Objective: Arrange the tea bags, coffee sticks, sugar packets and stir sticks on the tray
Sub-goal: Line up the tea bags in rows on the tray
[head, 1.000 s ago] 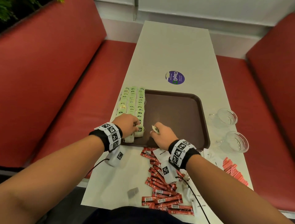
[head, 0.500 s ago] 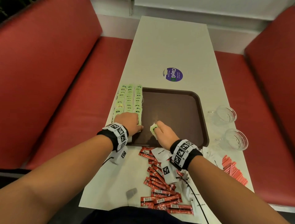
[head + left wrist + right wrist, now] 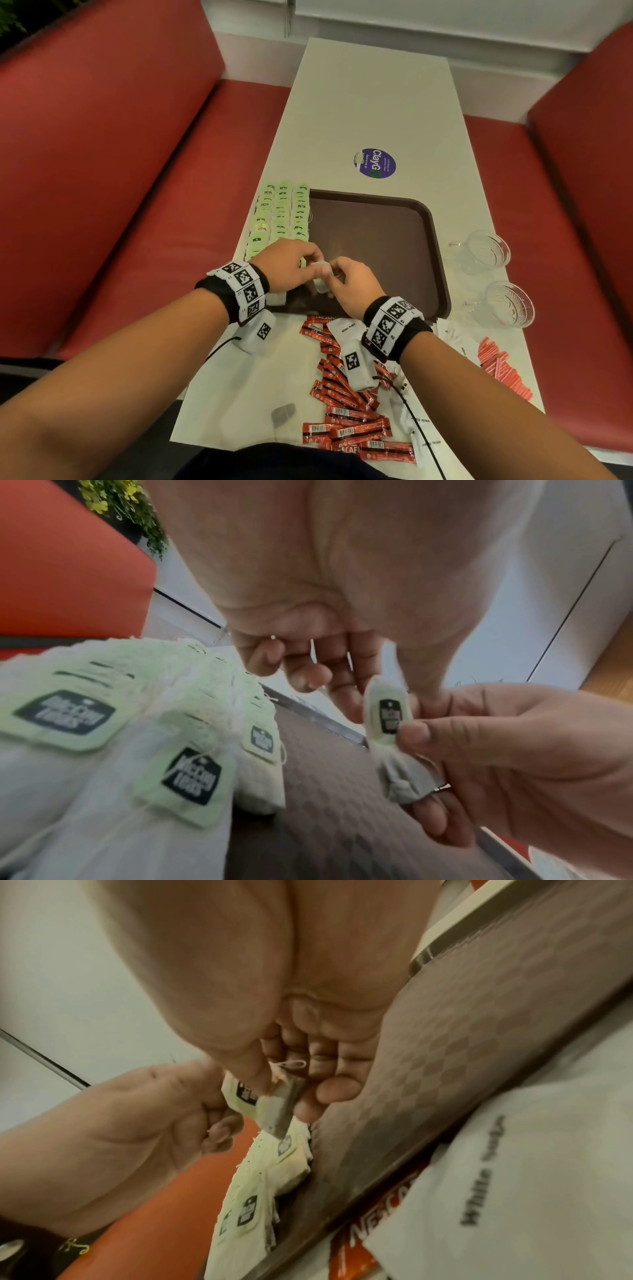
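Over the tray's [image 3: 435, 240] near-left corner, my left hand [image 3: 291, 263] and right hand [image 3: 352, 284] both pinch one tea bag [image 3: 321, 279], which I should lay flush against the rows [image 3: 281, 219].

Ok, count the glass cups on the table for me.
2. Both stand on the table right of the tray: one cup beside the tray's right rim, the other nearer the person, by its near right corner. None looks hidden.
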